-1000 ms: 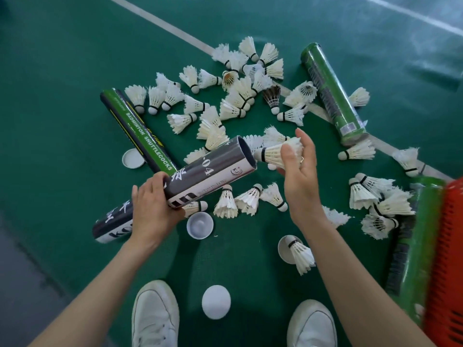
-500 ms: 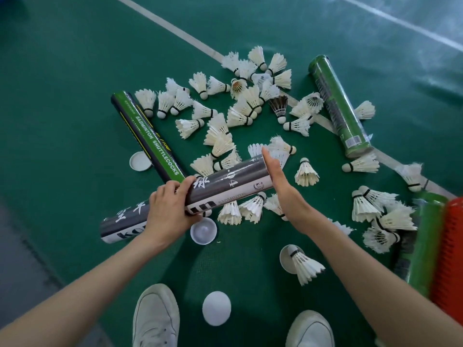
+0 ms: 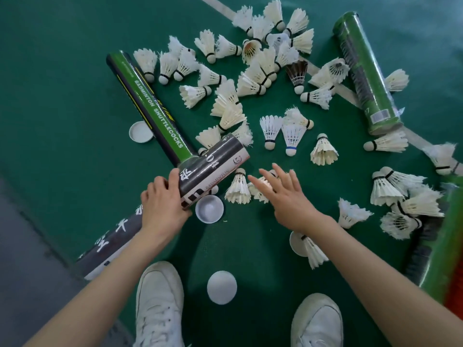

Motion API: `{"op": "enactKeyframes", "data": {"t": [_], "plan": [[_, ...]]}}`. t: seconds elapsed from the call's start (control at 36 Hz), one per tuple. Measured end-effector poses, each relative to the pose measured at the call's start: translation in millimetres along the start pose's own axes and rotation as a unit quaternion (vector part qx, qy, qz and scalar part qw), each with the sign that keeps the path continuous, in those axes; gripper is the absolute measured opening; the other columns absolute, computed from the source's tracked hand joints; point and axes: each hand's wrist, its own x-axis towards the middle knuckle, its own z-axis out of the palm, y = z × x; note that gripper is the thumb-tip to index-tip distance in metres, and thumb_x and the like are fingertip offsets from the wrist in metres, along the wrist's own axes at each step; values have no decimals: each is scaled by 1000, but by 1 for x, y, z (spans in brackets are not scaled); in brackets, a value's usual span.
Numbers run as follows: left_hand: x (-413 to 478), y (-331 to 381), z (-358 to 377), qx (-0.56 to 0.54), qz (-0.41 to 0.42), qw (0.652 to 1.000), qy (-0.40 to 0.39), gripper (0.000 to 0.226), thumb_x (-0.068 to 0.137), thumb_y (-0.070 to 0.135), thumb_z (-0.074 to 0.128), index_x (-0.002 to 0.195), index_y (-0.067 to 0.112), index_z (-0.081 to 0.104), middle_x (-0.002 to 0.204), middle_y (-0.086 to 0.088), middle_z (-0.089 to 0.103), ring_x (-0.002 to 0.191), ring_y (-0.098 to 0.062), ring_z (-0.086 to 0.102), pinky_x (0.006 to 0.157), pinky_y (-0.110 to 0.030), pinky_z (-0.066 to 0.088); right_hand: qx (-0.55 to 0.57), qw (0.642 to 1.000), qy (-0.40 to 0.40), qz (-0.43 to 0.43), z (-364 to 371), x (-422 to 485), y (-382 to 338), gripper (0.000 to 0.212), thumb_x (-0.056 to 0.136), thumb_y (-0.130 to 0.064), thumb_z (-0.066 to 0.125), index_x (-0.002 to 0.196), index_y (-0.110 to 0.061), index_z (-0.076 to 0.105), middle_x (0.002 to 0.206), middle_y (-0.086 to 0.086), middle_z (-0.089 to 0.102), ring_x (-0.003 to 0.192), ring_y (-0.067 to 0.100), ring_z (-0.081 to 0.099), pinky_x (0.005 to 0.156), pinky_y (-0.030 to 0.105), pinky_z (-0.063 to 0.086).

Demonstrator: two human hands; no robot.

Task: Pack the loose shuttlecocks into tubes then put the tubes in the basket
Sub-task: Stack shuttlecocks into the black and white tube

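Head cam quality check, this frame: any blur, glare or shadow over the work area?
Head view, centre: sharp, print on the grey tube legible. Head view, right edge: green tube and orange basket smeared soft. Head view, bottom: the person's shadow darkens the floor up to the open white cap; pale sheen top right.

Grey tube (image 3: 215,166): my left hand (image 3: 162,204) covers its middle; its mouth faces away, inside unseen.
Shuttlecocks (image 3: 259,190) by my right hand (image 3: 288,196): partly under my fingers.
Orange basket (image 3: 456,300): only a sliver, cut by the right edge.
Green tube (image 3: 438,251) beside it: blurred, label unreadable.
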Motion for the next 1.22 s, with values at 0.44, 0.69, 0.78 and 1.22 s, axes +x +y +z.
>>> {"op": "enactKeyframes", "data": {"t": [0.44,0.69,0.78,1.22], "plan": [[-9,4,4,-46,20,998,39,83,75,53,70,142,25,29,107,-11,42,101,-31,43,92,-42,34,125,970,201,-61,11,8,11,32,69,2,67,95,-7,51,120,10,55,122,31,48,110,42,32],[-15,11,8,-16,64,995,80,80,72,34,77,140,24,37,106,-11,45,98,-31,45,92,-42,33,659,621,383,183,-46,1,5,68,78,-10,61,124,-54,41,134,8,44,106,16,51,98,34,48],[-13,14,9,-8,83,991,103,81,67,28,80,138,24,41,104,-10,45,96,-31,46,91,-42,33,720,551,372,199,-50,-4,10,67,80,-8,52,137,-43,42,141,8,39,115,18,50,101,39,48],[-23,47,3,-21,149,978,143,87,61,26,84,135,26,38,103,-11,47,97,-32,48,89,-38,28,689,696,179,96,-48,-28,-21,56,91,-70,27,143,-50,27,157,-20,21,142,-5,17,121,32,7]]}}
